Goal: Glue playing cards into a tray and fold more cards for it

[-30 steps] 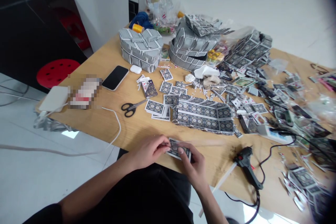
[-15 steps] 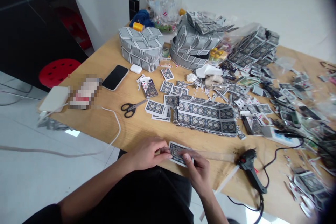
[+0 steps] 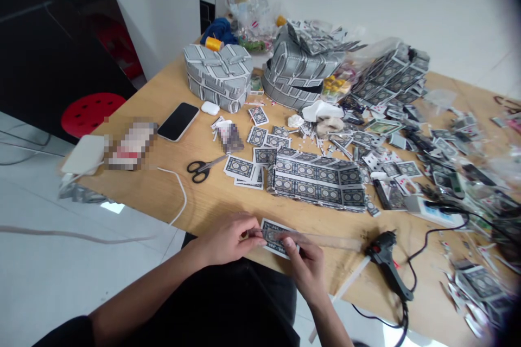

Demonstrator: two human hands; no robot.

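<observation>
A playing card [image 3: 270, 230], patterned dark blue and white on its back, lies between my hands at the table's near edge. A clear ruler [image 3: 329, 239] crosses it and extends right toward the glue gun. My left hand [image 3: 233, 238] is closed in a pinch at the ruler's left end, beside the card's left edge. With the thumb on top, my right hand [image 3: 307, 268] grips the card's right part and the ruler; its other fingers are partly hidden beneath. Behind them sits an open rectangular tray made of cards [image 3: 317, 178].
A black glue gun [image 3: 385, 255] with a white stick and cord lies right. Scissors [image 3: 200, 171], loose cards [image 3: 241, 167] and a phone [image 3: 179, 121] are left. Card-covered boxes [image 3: 217, 76] stand at the back; scraps [image 3: 480, 287] litter the right side.
</observation>
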